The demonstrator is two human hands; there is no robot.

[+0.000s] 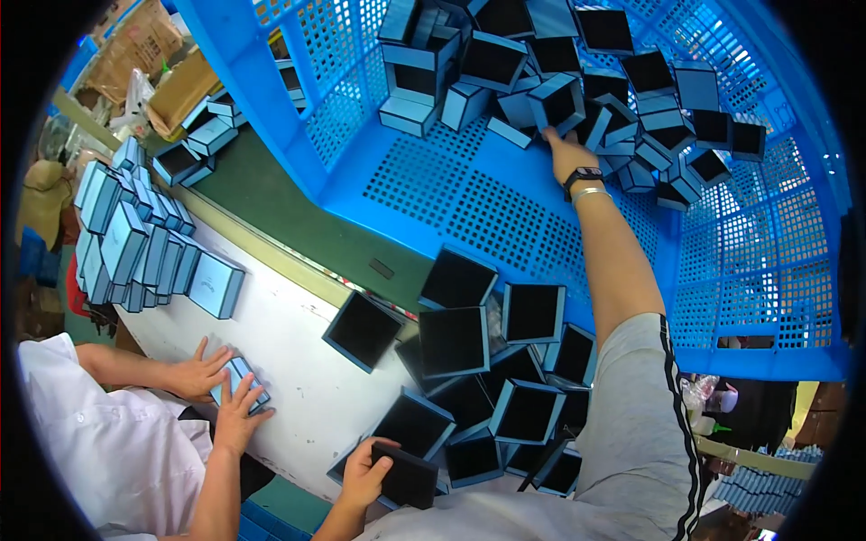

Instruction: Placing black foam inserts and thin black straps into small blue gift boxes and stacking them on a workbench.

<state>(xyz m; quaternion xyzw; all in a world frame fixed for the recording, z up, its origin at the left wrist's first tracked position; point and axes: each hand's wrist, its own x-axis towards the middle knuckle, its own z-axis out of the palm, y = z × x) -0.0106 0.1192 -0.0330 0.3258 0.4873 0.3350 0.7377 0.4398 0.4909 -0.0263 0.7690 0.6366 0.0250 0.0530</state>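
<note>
My left hand (363, 476), low in the view, pinches a flat black square pad (406, 475) between thumb and fingers. Beneath and beside it lies a heap of light-blue box halves with black insides (454, 341). My right arm stretches far into a large blue plastic basket (388, 209). There my right hand (570, 155) grips the lower edge of a light-blue box half (557, 102), its black inside showing. Some of the right fingers are hidden behind that box half. Many similar pieces (494, 59) are piled around it in the basket.
On the left a co-worker in a white shirt (113, 433) has both hands on a small blue box (239, 382) on the white table (289, 397). Stacked closed blue boxes (135, 234) stand beyond. A green belt surface (271, 203) runs beneath the basket, with more boxes (209, 135) on it.
</note>
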